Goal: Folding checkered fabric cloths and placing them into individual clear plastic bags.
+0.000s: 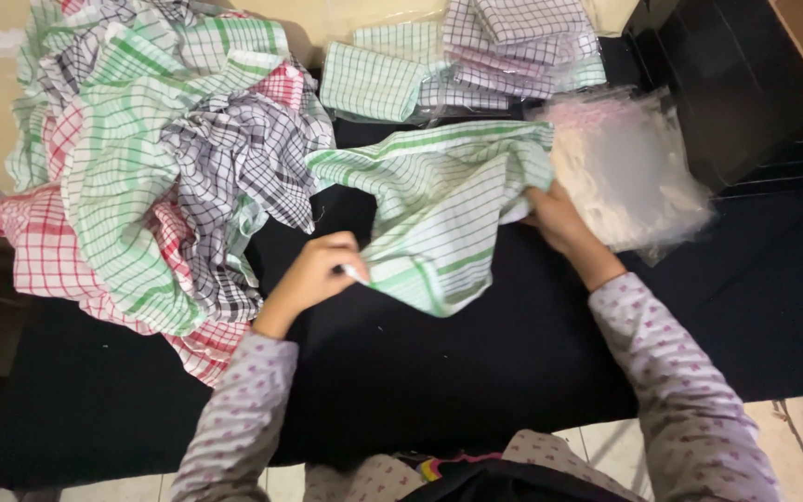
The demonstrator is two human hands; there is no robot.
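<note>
Hidden/cut off: the fingertips of the right hand (559, 221) go under the cloth fold, so the grip itself is not visible. The loose cloth pile (151, 158) runs off the top and left edges. The dark object (504, 482) at the person's lap is cut by the bottom edge; I cannot tell what it is. The contents of the clear bag stack are blurred.

Left hand (313, 271): fingers curled shut, pinching the lower left edge of the green checked cloth (439, 209); a bit of white edge shows at the fingertips.

Right hand: closed into the cloth's right edge, grasping it as far as the fold allows me to see; the wrist lies just beside the bag stack.

Green checked cloth: held between both hands, rumpled and half spread over the middle of the black table cover (476, 363), its upper edge toward the wall.

Loose cloth pile: left of the table, a heap of green, red and grey-black checked cloths, crumpled, touching the held cloth's left corner.

Packaged cloths (476, 56): top centre, folded flat in clear wrap, green check at left, purple-grey check at right, overlapping.

Clear bag stack (634, 172): right of the held cloth, a hazy whitish pile of plastic with a pink tinge at its top.

Sleeves (680, 372): lilac with small pink dots, on both arms.
</note>
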